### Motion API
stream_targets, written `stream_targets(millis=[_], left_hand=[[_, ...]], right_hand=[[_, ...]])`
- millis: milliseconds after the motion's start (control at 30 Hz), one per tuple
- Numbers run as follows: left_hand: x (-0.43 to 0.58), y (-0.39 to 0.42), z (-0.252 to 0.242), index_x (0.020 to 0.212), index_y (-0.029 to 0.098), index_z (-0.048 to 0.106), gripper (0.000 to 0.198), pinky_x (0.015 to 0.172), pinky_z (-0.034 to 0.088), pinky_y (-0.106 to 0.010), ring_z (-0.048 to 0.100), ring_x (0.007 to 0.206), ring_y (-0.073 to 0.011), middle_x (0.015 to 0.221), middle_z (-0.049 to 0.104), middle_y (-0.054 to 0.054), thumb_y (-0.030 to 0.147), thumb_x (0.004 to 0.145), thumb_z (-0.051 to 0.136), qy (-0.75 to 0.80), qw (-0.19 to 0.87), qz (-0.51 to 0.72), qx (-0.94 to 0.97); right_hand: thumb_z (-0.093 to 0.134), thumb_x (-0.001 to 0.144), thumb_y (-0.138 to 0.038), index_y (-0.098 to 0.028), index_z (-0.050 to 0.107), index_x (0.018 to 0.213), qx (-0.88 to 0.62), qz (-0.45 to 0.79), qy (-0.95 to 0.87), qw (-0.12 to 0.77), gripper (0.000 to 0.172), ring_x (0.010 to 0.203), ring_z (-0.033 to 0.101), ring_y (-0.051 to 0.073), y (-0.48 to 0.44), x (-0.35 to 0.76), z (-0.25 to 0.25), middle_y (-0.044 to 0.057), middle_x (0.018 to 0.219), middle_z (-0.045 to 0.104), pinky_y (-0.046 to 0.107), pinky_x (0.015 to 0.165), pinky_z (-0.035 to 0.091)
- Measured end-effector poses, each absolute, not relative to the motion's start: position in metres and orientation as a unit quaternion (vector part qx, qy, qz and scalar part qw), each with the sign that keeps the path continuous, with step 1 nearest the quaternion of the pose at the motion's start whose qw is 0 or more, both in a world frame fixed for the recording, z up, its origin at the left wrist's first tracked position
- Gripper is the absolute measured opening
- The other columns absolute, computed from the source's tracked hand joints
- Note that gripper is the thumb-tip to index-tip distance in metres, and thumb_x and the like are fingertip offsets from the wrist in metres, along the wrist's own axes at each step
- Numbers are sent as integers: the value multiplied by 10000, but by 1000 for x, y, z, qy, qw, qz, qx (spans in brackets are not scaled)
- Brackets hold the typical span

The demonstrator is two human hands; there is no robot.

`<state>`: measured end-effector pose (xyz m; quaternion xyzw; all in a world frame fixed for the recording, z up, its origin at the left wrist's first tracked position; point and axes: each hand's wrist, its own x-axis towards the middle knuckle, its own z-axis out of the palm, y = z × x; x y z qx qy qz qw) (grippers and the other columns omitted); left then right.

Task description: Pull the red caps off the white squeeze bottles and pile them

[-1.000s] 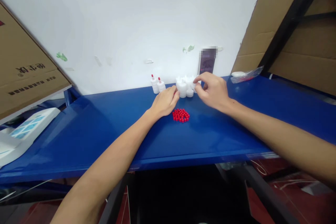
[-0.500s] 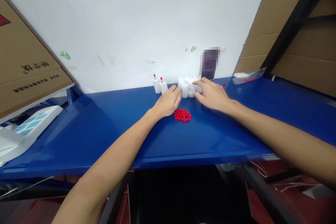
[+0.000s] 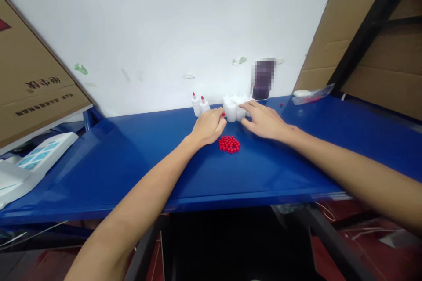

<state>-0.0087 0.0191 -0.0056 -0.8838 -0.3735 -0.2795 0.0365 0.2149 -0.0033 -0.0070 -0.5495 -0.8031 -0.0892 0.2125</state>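
Between the fingertips of my left hand (image 3: 209, 126) is a small red cap (image 3: 223, 114). Just right of it stand several white bottles (image 3: 231, 112) without red caps, in a close group near the wall. My right hand (image 3: 262, 119) has its thumb and forefinger apart at the right side of that group, touching or nearly touching a bottle. A pile of red caps (image 3: 229, 144) lies on the blue table (image 3: 132, 158) in front of the bottles. Two white bottles with red tips (image 3: 196, 106) stand behind my left hand, partly hidden by it.
A phone (image 3: 263, 80) leans against the wall behind the bottles. A clear plastic bag (image 3: 313, 95) and one loose red cap (image 3: 281, 104) lie at the right. A white device (image 3: 42, 158) and a cardboard box (image 3: 36, 83) are at the left.
The red cap now shows at my left fingertips, and that hand has shifted slightly left. My right hand has moved slightly left along the bottle group.
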Motion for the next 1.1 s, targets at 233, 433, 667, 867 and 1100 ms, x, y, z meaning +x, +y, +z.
stream_targets(millis=[233,433,667,867,1100], left_hand=[[-8,18,-5,811,185,625,243,620,388,-342,571,651,-225,696,639,-61,287,910,428,-434,33,-283,-855],[-7,15,-4,866,180,618,227,624,382,-335,553,658,-207,722,634,-54,255,917,411,-395,24,-294,-870],[-8,17,-6,950,179,621,265,776,459,-352,573,838,-210,907,623,-81,286,995,383,-270,38,-248,-929],[-7,15,-6,871,181,556,215,732,454,-342,555,746,-188,828,634,-61,283,971,396,-247,-2,-253,-935],[-7,8,-3,840,195,521,169,691,448,-342,563,715,-193,807,648,-59,279,909,392,-246,-16,-254,-935]], right_hand=[[611,852,-300,-255,743,1156,-533,-124,-773,320,335,949,691,274,-11,209,0,60,1212,734,340,655,455],[697,775,-390,-222,766,956,-532,-47,-748,395,256,681,663,215,-20,202,6,27,818,770,328,631,426],[429,993,-398,-192,631,718,-460,64,-826,320,399,606,548,164,-18,198,-4,28,666,644,310,608,346],[485,996,-426,-201,515,692,-382,55,-834,394,379,633,480,141,-19,195,-4,5,694,545,296,622,349],[506,998,-414,-207,536,769,-367,117,-852,355,310,544,415,119,-25,194,-4,-41,597,516,287,557,304]])
